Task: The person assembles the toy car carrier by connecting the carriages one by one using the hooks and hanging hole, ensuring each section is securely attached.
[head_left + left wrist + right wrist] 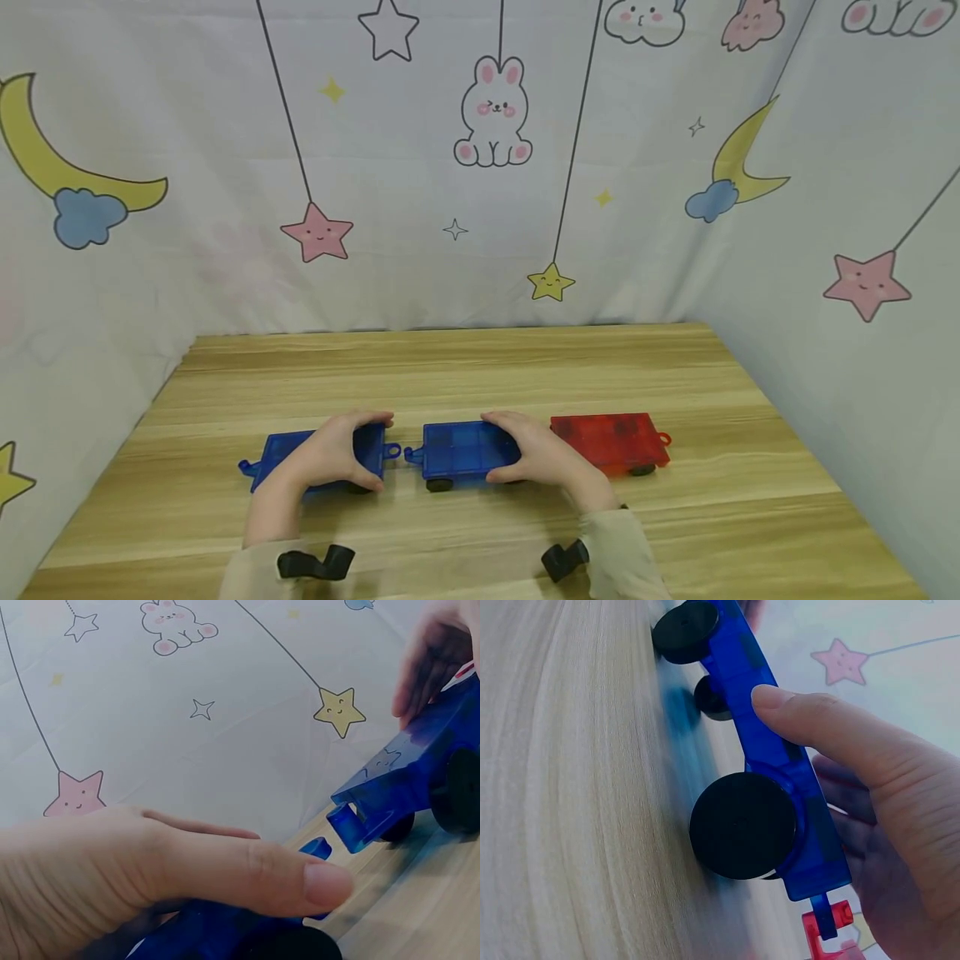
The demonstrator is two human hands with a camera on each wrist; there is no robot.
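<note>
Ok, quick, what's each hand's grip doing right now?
Left hand: closed, holding the leftmost blue wagon across its sides.
Right hand: closed, holding the middle blue wagon across its sides.

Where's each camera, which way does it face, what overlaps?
Head: on head, facing forward and down at the table; left hand, right hand, sleeves show.
Left wrist: worn there, facing past left hand toward the middle blue cart; right hand at upper right.
Right wrist: worn there, facing right hand gripping middle blue cart; red coupling at bottom.
Both wrist views share middle blue cart, right hand.
</note>
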